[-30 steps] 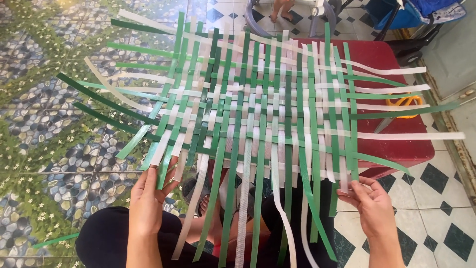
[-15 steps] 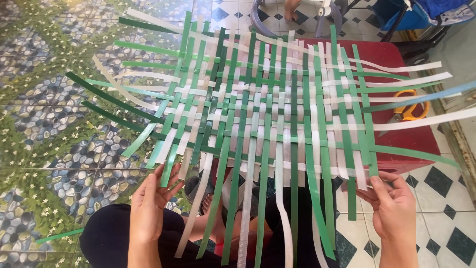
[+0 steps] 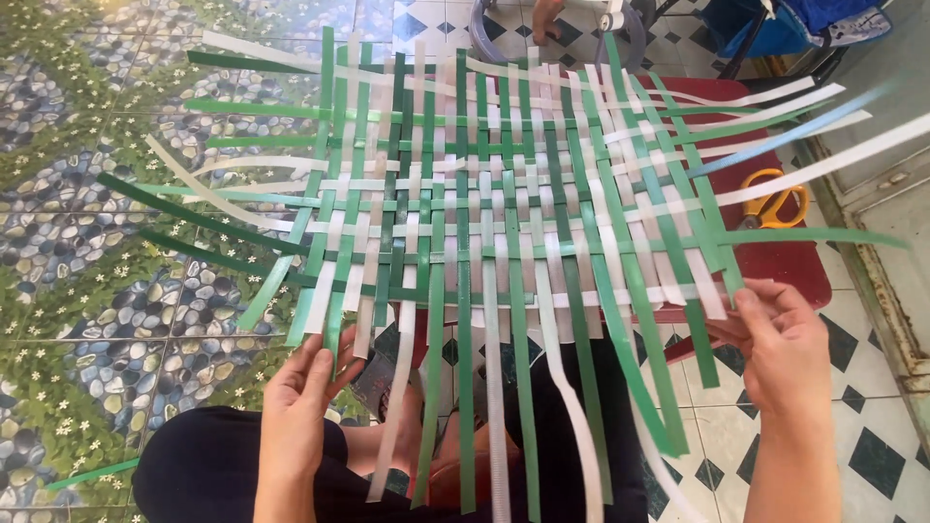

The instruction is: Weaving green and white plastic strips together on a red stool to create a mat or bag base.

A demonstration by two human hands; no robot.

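Green and white plastic strips make a flat woven mat point(image 3: 504, 203) spread over the person's lap. Left hand point(image 3: 300, 407) pinches strip ends at its near-left corner. Right hand point(image 3: 790, 353) grips strips at the near-right edge. Yellow-handled scissors point(image 3: 775, 201) lie on a red stool point(image 3: 775, 266) beyond.

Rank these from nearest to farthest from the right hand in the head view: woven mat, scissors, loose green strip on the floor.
From the right hand:
1. Woven mat, its near right corner at the fingers.
2. Scissors, beyond on the red surface, right side.
3. Loose green strip, far left on the floor.
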